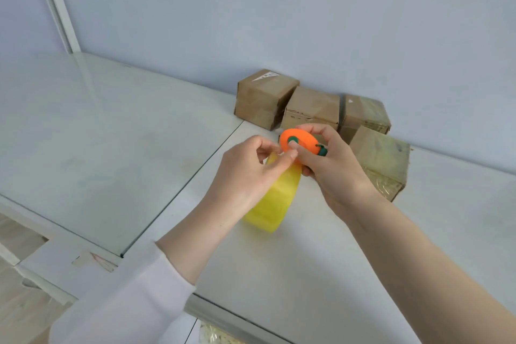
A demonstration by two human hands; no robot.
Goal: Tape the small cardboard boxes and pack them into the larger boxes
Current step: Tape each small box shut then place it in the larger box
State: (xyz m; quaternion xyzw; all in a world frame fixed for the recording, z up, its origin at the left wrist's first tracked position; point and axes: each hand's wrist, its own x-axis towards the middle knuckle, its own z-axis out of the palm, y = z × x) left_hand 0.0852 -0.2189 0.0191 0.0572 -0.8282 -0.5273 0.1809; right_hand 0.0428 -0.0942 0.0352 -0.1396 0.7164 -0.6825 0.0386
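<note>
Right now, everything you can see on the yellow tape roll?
The yellow tape roll is a wide, glossy, translucent yellow band, plastic by its look. It is tilted, with its lower end toward the camera just over the white table; whether it touches the table is unclear. Its top is hidden by both hands. The left hand pinches at its upper edge, apparently the free end. The right hand holds an orange disc with green fittings against its top.

Forearms forward, hands close together — left hand (245,173) fingers pinched; right hand (332,170) fingers curled, thumb pressing
</note>
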